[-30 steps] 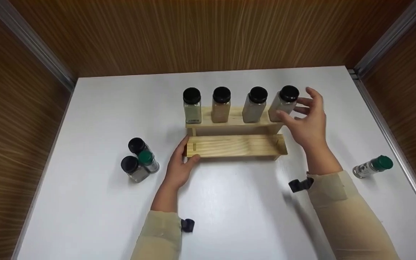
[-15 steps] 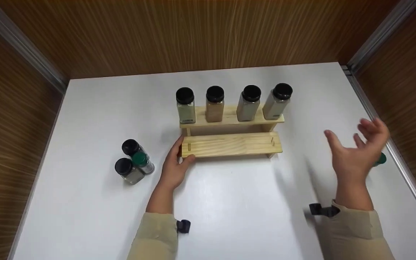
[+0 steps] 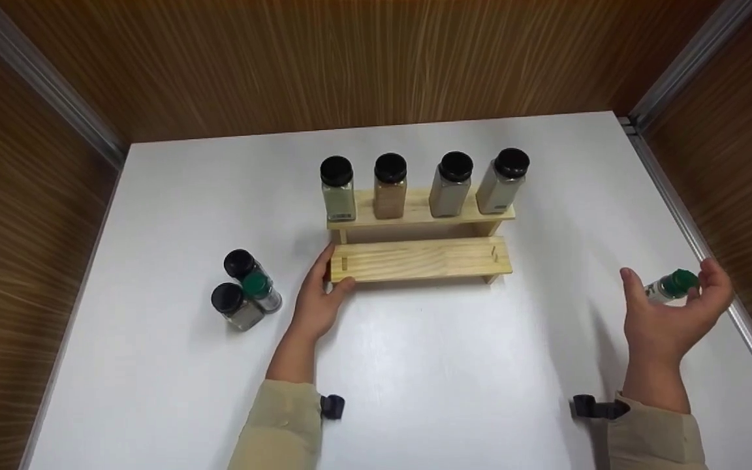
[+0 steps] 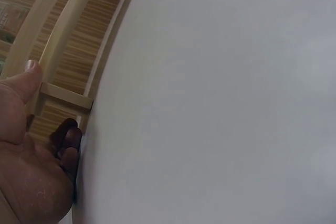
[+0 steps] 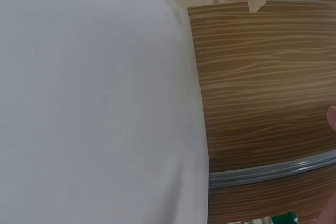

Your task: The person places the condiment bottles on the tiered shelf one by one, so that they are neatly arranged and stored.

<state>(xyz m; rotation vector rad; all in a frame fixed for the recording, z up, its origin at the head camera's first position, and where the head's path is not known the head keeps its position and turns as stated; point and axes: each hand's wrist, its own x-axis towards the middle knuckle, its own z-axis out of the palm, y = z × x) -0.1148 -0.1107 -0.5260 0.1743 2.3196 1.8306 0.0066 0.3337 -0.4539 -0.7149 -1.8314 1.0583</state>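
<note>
A two-tier wooden spice rack stands mid-table with several black-capped spice jars in a row on its upper tier. My left hand grips the left end of the bare lower tier, thumb at the front edge and fingers round the end. In the left wrist view the left thumb lies along the rack's wood. Far to the right, my right hand spreads its thumb and fingers on either side of a small green-capped spice jar. The hand partly covers that jar's cap.
Left of the rack, two black-capped jars and a green-capped jar stand close together on the white table. Wood-grain panels rise behind and along both sides, with a metal rail at the right edge.
My right hand has let go of the rightmost jar on the upper tier and moved right and down to the green-capped jar. The left hand keeps its hold on the rack.
</note>
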